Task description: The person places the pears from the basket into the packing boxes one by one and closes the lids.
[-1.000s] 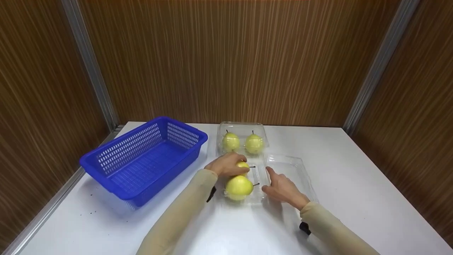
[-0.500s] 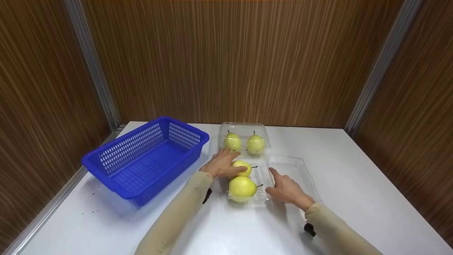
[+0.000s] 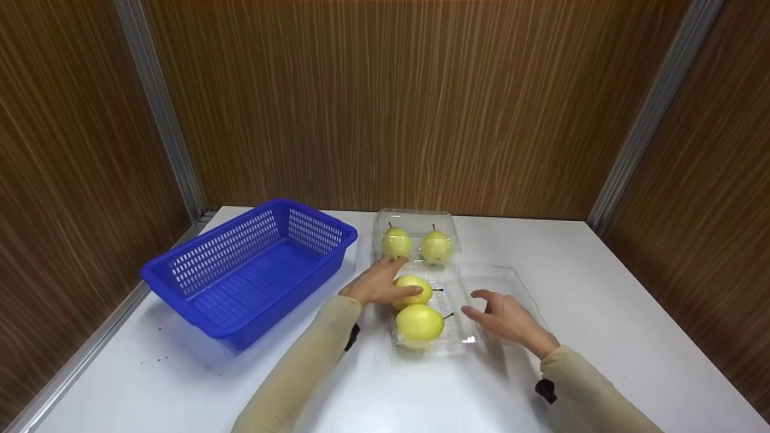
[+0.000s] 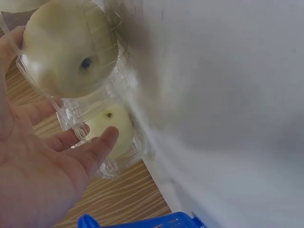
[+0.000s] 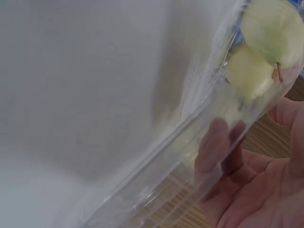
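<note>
Two yellow pears lie on their sides in an opened clear plastic clamshell box (image 3: 445, 347), stems pointing right: a nearer pear (image 3: 419, 326) and a farther pear (image 3: 415, 288). My left hand (image 3: 374, 285) is at the box's left side, thumb against the farther pear and fingers stretched out. In the left wrist view those fingers (image 4: 102, 147) spread along the box's edge. My right hand (image 3: 508, 317) is over the clear lid (image 3: 511, 279), which lies folded out to the right. Its fingers are loosely bent, with thumb and index apart; in the right wrist view some show through clear plastic.
A second clear box (image 3: 415, 218) with two upright pears (image 3: 396, 242) sits directly behind the first. At the left is a blue perforated basket (image 3: 249, 270). Wood-patterned panels (image 3: 385, 108) enclose the white table (image 3: 385, 397) at the back and sides.
The right hand has moved right and slightly nearer, away from the box's middle fold. The left hand's grip on the farther pear has loosened, its fingers straightening. More of that pear shows.
</note>
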